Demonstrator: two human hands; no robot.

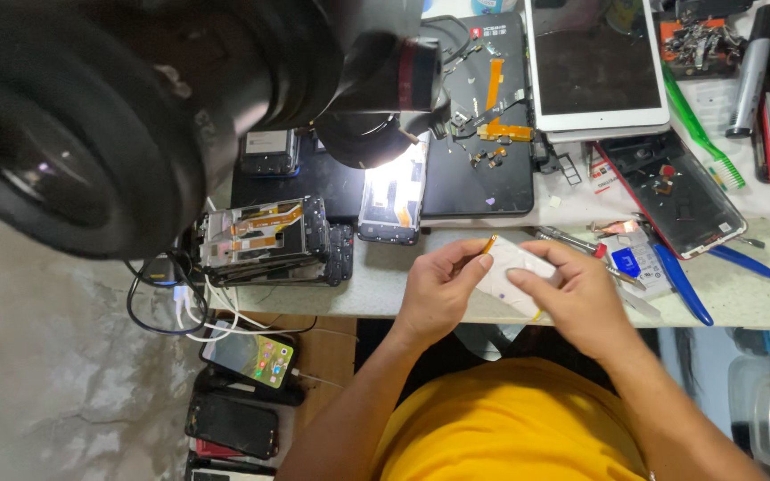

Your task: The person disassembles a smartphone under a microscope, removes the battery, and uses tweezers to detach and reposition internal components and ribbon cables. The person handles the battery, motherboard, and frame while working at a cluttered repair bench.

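My left hand [438, 285] pinches the near end of a thin orange flex strip [489, 242], thumb and forefinger closed on it. My right hand [577, 298] is curled over a small flat white part [514, 267], smooth with rounded corners, thumb pressed on its top face, fingers underneath. Both are held just above the front edge of the pale speckled bench [376, 285], in front of my yellow shirt.

Further back lies a black rubbery mat [474, 187] with loose orange flex bits. A bare metal phone frame [265, 240] sits left, near the bench's left edge, cables hanging off. A white tablet [594, 67] lies top right, a cracked glossy phone panel [675, 191] and blue plastic pry tool [681, 283] just right of my hand. Open bench is tight: a bare strip left of my hands only.
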